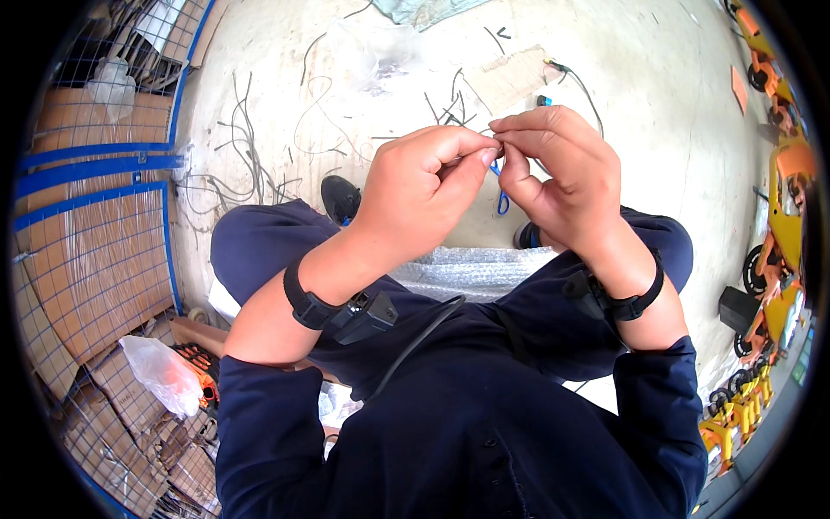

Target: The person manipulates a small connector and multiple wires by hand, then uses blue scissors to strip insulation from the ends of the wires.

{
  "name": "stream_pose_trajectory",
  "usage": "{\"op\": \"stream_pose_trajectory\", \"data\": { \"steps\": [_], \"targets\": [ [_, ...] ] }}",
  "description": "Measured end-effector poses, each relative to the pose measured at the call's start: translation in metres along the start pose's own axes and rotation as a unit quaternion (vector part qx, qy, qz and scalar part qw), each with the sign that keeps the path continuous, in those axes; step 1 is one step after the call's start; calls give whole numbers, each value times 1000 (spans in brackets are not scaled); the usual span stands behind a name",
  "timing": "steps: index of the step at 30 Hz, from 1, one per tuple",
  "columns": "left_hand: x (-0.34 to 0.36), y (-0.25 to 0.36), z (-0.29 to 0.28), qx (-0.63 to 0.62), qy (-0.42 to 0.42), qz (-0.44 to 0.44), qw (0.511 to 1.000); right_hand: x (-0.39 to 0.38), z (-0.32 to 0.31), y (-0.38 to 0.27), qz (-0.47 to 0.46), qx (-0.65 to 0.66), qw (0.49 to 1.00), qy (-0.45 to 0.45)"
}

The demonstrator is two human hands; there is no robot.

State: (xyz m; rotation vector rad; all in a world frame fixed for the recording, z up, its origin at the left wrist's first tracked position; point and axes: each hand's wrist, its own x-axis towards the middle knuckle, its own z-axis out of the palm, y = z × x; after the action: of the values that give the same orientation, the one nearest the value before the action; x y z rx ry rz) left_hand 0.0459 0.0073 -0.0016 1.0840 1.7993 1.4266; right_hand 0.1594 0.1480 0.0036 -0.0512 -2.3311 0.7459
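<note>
Left hand (pixel 424 186), right hand (pixel 558 169): fingertips meet, both grips pinch thin blue wire (pixel 502 201); wire hangs downward between hands, toward lap; bubble wrap (pixel 471 272) beneath.

Bright, even daylight — sharp centre, soft shadows — fisheye bending toward black rim.

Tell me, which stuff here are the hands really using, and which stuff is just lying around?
In use:
- left hand and right hand, fingertips pinched together on a thin blue wire
- bubble wrap across the lap

Just lying about:
- grey wire scraps on the floor
- cardboard piece
- wire-mesh crate of cardboard
- plastic bag
- orange toy vehicles
</note>
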Motion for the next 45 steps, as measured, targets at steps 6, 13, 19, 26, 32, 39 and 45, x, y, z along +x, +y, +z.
{"op": "stream_pose_trajectory", "data": {
  "steps": [6, 13, 19, 26, 32, 39, 45],
  "targets": [
    [0, -1, 2, -36, -1, 28, 999, -2, -5, 3, 110, 124, 986, -11],
    [2, 1, 0, -43, 16, -2, 999, 2, -7, 4, 10, 32, 999, -1],
    [3, -4, 3, 24, 48, 68, 996, -1, 0, 2, -23, -14, 1000, 14],
    [3, -5, 2, 72, 46, 80, 993, -4, 4, -3, 27, -9, 1000, -5],
    [0, -4, 3, -7, 30, 38, 999, -3, 1, -2, 153, 121, 981, -10],
    [3, 2, -1, 74, 53, 56, 994, -4, -12, 0, 326, 243, 912, -62],
    [7, -6, 2, 182, 86, 191, 961, -1, -9, -8, 325, 233, 913, -86]
  ]
}}
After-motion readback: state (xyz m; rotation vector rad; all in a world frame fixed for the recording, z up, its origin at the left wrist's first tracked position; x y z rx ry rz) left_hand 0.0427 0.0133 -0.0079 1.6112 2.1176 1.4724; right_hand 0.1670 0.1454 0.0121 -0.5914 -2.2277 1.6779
